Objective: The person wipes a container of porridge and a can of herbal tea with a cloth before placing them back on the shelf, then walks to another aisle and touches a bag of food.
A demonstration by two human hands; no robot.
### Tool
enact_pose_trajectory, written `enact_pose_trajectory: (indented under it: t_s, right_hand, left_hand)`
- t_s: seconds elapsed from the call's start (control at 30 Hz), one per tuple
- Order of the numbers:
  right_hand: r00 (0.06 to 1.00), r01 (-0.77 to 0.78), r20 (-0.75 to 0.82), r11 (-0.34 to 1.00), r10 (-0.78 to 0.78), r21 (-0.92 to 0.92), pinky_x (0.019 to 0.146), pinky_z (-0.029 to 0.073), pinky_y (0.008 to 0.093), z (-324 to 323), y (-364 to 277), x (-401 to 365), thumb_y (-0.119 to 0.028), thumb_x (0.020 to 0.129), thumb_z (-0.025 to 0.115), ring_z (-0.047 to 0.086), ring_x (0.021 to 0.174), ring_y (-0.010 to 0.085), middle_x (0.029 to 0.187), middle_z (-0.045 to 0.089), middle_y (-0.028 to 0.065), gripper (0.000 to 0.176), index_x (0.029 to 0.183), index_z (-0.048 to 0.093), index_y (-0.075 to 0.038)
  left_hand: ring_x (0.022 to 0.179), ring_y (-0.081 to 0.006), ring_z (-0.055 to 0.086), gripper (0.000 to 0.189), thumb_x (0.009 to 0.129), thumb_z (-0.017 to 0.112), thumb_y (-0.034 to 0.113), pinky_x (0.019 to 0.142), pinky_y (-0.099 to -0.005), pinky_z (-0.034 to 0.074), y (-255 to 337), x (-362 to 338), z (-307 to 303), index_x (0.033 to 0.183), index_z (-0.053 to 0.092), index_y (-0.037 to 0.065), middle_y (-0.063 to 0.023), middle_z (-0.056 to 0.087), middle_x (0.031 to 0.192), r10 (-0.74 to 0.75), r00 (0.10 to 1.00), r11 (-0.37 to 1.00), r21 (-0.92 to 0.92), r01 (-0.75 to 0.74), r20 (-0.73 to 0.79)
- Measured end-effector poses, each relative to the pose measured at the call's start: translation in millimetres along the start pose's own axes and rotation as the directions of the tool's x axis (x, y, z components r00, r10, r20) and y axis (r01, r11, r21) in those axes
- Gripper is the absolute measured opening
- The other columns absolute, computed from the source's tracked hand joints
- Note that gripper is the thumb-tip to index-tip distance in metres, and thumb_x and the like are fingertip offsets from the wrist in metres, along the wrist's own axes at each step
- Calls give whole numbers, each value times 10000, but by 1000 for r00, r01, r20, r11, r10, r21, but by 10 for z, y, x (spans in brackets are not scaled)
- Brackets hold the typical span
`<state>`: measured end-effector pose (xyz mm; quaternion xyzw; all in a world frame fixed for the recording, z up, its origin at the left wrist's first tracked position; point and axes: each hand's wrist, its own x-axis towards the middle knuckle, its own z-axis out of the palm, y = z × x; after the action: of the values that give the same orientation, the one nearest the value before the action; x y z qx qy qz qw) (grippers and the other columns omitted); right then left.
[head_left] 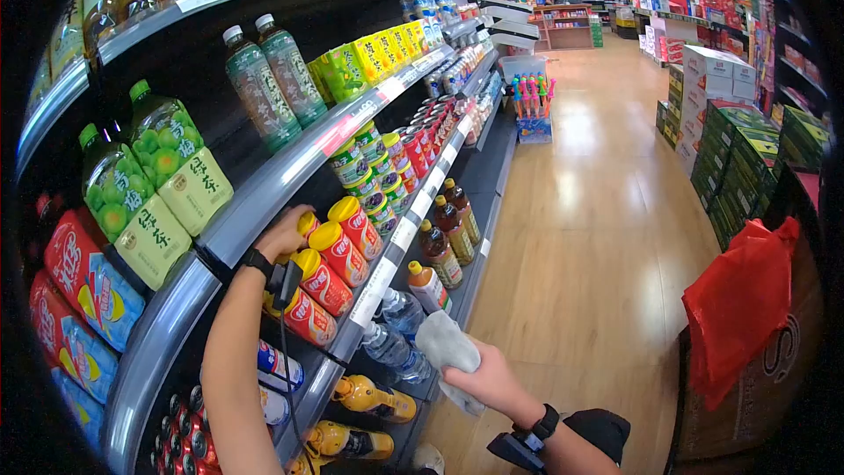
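Note:
My left hand [283, 234] reaches onto the middle shelf, with fingers curled around the rearmost of several red cans with yellow lids [327, 239]. Part of its grip is hidden behind the cans. A black band with a small device and a cable is on that wrist. My right hand [485, 380] is closed around a folded grey-white cloth [448, 343], held in front of the lower shelf near the clear water bottles [393, 350].
Green tea bottles [151, 178] stand on the upper shelf at left. Small stacked cans [374, 178] are beyond the yellow lids. Juice bottles [378, 398] line the bottom shelf. A wooden-floored aisle [571, 237] runs right, bordered by stacked cartons [734, 163] and a red plastic bag [738, 308].

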<state>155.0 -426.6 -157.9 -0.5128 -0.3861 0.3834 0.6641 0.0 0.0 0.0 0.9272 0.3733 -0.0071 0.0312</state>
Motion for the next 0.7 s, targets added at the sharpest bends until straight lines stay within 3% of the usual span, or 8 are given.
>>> enact_pose_trajectory:
  t_s: [0.1, 0.17, 0.23, 0.47, 0.5, 0.53, 0.57, 0.7]
  right_hand:
    - [997, -42, 62, 998, 45, -51, 875, 519, 324, -28, 2, 59, -203, 754, 732, 658, 956, 161, 1041, 707, 88, 533, 1246, 615, -33]
    - [998, -5, 59, 1000, 4, 21, 872, 520, 328, 10, 22, 7, -190, 750, 735, 654, 959, 156, 1048, 705, 84, 518, 1228, 624, -24]
    - [998, -28, 53, 999, 26, 37, 872, 519, 326, 26, -4, -30, -180, 745, 740, 652, 964, 153, 1053, 703, 81, 510, 1217, 631, -22]
    - [1000, 21, 16, 998, -22, 62, 861, 503, 299, 5, 129, -9, -103, 769, 705, 608, 980, 128, 1054, 637, 44, 483, 1224, 555, -41]
    - [1000, 24, 14, 998, -25, 67, 861, 503, 299, 1, 146, 19, -103, 769, 705, 608, 980, 128, 1054, 637, 44, 483, 1224, 555, -41]
    - [999, -28, -16, 976, 32, 214, 880, 501, 304, -15, 160, 40, -72, 769, 688, 604, 1015, 143, 1092, 622, 49, 503, 1245, 525, -49]
    - [995, -72, -37, 931, 91, 358, 899, 499, 310, -31, 158, 54, -42, 770, 672, 601, 1050, 158, 1131, 606, 55, 527, 1265, 494, -58]
    - [995, -63, -37, 849, 97, 525, 945, 490, 319, -39, -6, 21, 1, 764, 640, 591, 1117, 184, 1217, 587, 74, 609, 1340, 452, -53]
  left_hand:
    - [1324, -349, 472, 779, 799, 779, 388, 1135, -388, 346, 160, -131, -166, 1445, 458, 95, -215, 493, 1431, 51, 974, 988, -131, -82, -223]
    - [1285, -336, 509, 661, 883, 698, 387, 1081, -396, 396, 592, -455, -360, 1417, 485, 60, -224, 535, 1382, -202, 925, 945, -314, 97, -323]
    - [1263, -347, 528, 544, 952, 606, 357, 1054, -396, 408, 369, -469, -336, 1384, 514, 39, -227, 579, 1312, -189, 927, 960, -261, 104, -325]
    - [1007, -336, 638, 312, 997, 548, 284, 926, -415, 504, -377, -243, 211, 1226, 579, 75, -175, 638, 1161, 204, 503, 979, 185, -88, -840]
    - [993, -317, 649, 322, 1000, 551, 315, 924, -422, 517, -333, -139, 244, 1226, 573, 86, -148, 641, 1158, -184, 502, 882, -367, -295, -845]
    - [978, -298, 660, 333, 1003, 555, 345, 922, -430, 530, -316, -82, 278, 1225, 567, 96, -121, 644, 1155, -506, 581, 462, -769, -442, -638]
    - [978, -293, 660, 337, 1002, 556, 354, 915, -430, 534, -322, -84, 328, 1221, 569, 98, -117, 644, 1153, -571, 602, 328, -827, -456, -558]
    - [978, -272, 661, 354, 997, 560, 390, 891, -429, 549, -326, -336, 392, 1203, 576, 103, -103, 647, 1143, -407, 587, 589, -693, -416, -699]
